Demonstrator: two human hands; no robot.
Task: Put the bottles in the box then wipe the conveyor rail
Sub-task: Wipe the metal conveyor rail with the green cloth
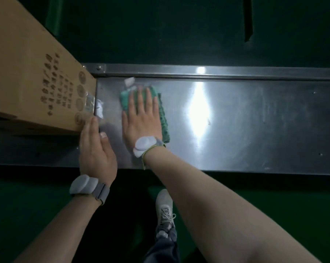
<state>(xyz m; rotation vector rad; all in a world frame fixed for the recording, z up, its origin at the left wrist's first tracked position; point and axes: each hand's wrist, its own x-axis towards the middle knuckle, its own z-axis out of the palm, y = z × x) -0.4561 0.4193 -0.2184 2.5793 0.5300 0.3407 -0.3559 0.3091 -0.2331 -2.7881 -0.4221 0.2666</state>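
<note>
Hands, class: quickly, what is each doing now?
Left hand: open, flat against the box, holding nothing.
Right hand: open, pressed flat on the cloth.

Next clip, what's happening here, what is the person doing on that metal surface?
The person is wiping the steel conveyor rail. The right hand lies flat, fingers spread, on a green cloth pressed to the metal near the rail's left end. The left hand is open, its fingertips at the corner of a closed cardboard box that sits at that end. No bottles are in view, so the packing step seems to be over. One shoe shows on the green floor below.
</note>
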